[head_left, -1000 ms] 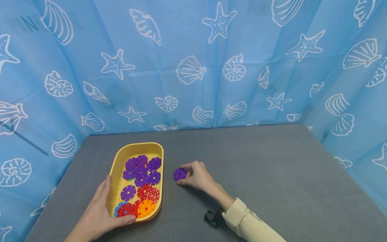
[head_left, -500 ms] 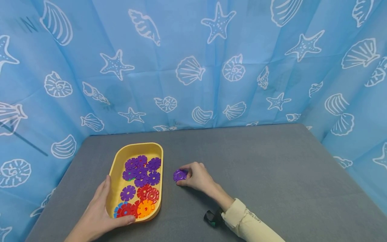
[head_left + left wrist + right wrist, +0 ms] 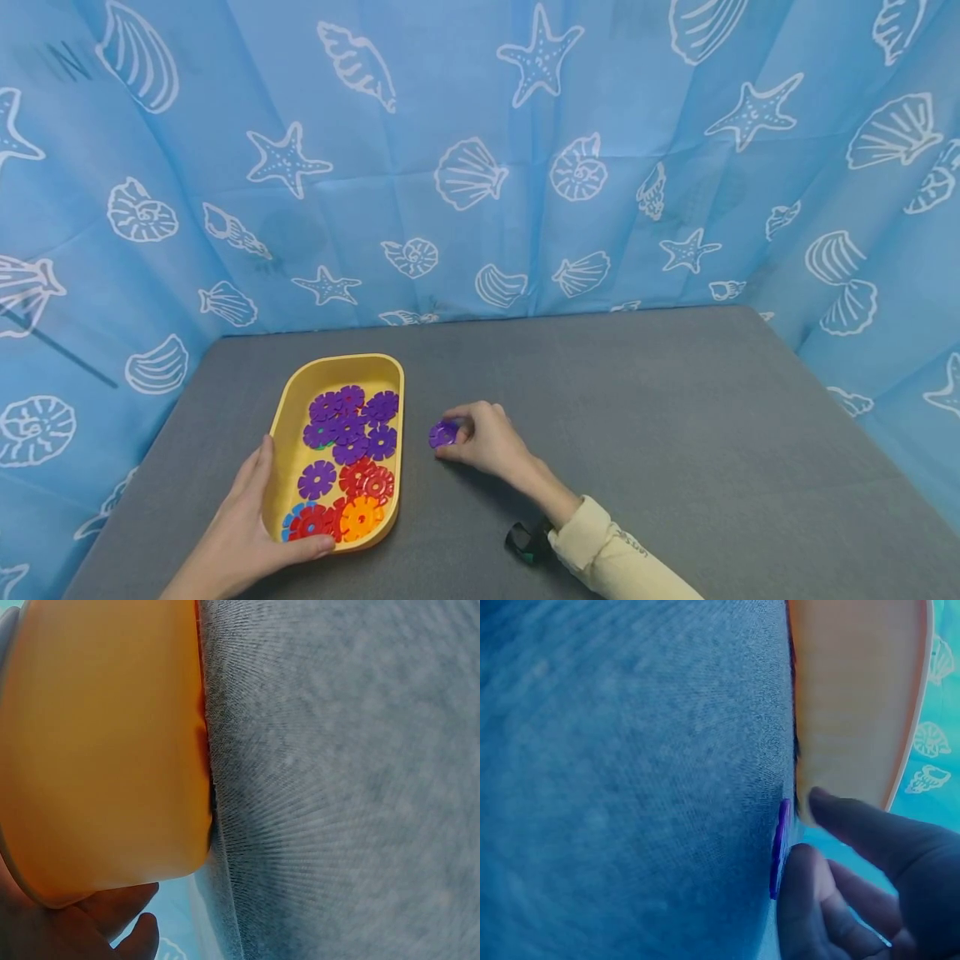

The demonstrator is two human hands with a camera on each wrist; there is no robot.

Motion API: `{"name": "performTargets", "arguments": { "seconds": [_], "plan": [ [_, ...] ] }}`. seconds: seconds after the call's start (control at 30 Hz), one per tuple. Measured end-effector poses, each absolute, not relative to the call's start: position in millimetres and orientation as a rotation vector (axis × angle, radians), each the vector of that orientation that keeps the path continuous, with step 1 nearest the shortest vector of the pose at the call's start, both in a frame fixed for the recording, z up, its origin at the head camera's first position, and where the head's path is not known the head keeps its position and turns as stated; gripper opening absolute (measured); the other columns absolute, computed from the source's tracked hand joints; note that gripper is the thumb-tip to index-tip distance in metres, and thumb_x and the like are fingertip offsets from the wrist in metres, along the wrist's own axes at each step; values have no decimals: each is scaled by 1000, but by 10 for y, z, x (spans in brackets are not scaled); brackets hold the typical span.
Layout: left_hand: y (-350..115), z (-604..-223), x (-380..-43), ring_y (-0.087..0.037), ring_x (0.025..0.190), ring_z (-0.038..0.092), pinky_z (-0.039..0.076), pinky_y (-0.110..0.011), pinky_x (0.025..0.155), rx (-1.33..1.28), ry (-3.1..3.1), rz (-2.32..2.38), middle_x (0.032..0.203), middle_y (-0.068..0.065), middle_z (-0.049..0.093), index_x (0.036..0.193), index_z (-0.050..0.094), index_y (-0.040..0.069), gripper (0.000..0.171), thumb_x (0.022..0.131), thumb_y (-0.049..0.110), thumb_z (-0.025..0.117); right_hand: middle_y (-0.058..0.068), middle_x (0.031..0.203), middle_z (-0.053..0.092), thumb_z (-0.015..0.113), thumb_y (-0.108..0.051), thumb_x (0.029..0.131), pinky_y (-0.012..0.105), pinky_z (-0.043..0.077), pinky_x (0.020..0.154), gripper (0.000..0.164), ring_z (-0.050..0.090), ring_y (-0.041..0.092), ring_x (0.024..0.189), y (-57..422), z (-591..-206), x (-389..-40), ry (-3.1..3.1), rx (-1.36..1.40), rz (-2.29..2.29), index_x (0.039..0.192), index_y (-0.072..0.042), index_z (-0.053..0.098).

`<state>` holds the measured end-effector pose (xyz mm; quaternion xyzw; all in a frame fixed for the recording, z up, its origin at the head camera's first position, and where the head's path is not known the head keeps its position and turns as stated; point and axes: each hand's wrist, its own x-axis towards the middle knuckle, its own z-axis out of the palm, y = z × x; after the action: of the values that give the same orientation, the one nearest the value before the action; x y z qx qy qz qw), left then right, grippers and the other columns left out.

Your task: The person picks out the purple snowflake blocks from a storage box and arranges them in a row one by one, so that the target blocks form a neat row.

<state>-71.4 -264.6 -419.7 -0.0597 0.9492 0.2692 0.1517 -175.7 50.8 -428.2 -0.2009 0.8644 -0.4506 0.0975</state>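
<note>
My left hand [image 3: 243, 521] holds the yellow plastic tray [image 3: 281, 467] at its near left corner, fingers along the left side and thumb over the near rim. In the left wrist view the tray wall [image 3: 105, 742] fills the left part, with fingertips at its lower corner. Inside the tray lie several notched, flower-shaped interlocking discs: purple [image 3: 317, 481], red [image 3: 377, 483], orange [image 3: 362, 518] and a little blue. Right of the tray, my right hand [image 3: 487, 440] grips a purple interlocking disc [image 3: 442, 433] between thumb and fingers, low over the table; in the right wrist view this disc [image 3: 779, 851] shows edge-on.
A grey cloth-covered table [image 3: 637, 417] extends to the right and behind the hands. Blue curtains [image 3: 480, 242] with white shell and starfish prints hang along the back and sides. A black device [image 3: 525, 542] sits at the right wrist, by the cream sleeve [image 3: 600, 542].
The purple disc in my right hand has tilted and looks narrower, more covered by the fingers. The left hand and the tray have stayed in place.
</note>
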Motion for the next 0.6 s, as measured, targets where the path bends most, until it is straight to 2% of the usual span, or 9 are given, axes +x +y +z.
{"name": "performTargets", "arguments": {
  "seconds": [0.27,0.6],
  "plan": [
    [-2640,-4194,-713,-51,135,37,50,-64,105,-188,2716,776,165,-33,2,160,-22,6,145,75,69,78,7,75,73,83,-12,85,16,46,50,45,58,5,58,441,-4141,-1702,2481,-718,-1467,124,5,70],
    [-2637,-4199,-684,-51,134,40,53,-63,102,-174,2750,778,166,-32,4,161,-22,10,146,73,70,78,8,88,74,81,-15,88,15,57,67,36,64,1,71,40,-3824,-1570,2344,-760,-1661,123,-7,74]
  ]
}}
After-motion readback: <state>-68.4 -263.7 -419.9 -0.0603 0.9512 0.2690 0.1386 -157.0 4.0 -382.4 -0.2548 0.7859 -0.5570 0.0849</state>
